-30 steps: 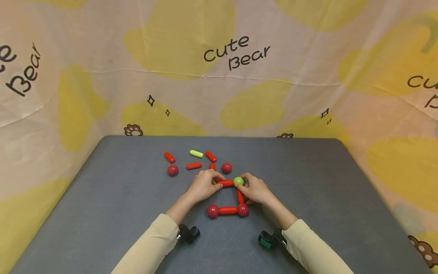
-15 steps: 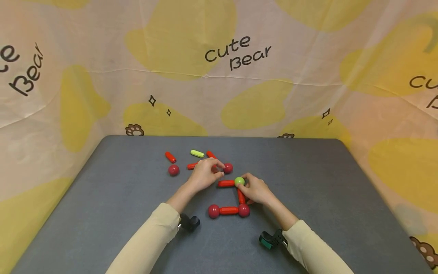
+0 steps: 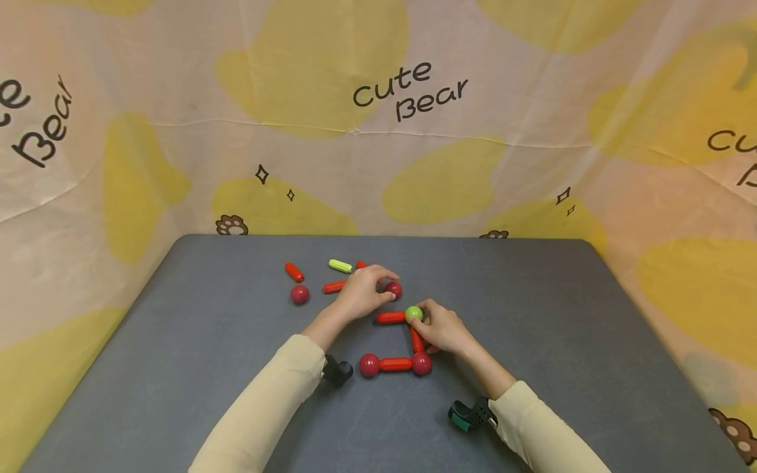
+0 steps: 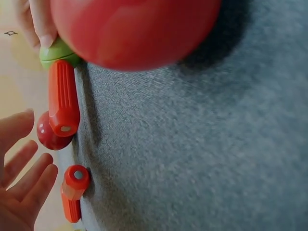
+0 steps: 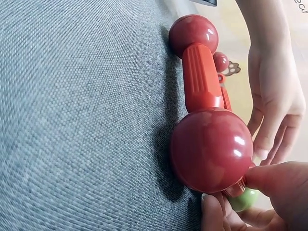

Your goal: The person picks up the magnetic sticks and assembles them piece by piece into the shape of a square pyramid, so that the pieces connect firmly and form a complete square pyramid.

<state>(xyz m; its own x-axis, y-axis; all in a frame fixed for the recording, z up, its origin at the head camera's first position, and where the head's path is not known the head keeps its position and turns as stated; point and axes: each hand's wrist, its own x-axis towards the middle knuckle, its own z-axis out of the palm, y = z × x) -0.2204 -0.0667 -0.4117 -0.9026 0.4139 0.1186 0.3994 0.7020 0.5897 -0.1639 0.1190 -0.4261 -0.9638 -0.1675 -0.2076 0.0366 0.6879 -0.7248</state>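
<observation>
My right hand [image 3: 445,327] pinches a green ball [image 3: 414,315] at a corner of a joined ball-and-stick shape. From that ball one red stick [image 3: 391,318] points left with a free end, and a second red stick [image 3: 416,340] leads down to a red ball [image 3: 421,363]. A third red stick [image 3: 395,364] links it to another red ball [image 3: 369,365]. Farther back, my left hand [image 3: 362,293] has its thumb and fingers spread at a loose red ball [image 3: 394,290]. In the left wrist view the fingers [image 4: 41,180] look apart and uncurled beside this ball [image 4: 53,132].
Loose pieces lie at the back left: a red stick [image 3: 294,272], a red ball [image 3: 299,294], a green stick [image 3: 340,266] and another red stick [image 3: 334,287]. My left hand partly covers one more red stick [image 3: 361,265]. A printed cloth [image 3: 437,171] stands behind the grey table [image 3: 532,295].
My left hand has left the free-ended red stick and moved back and right to the loose red ball. The right hand has stayed on the green ball.
</observation>
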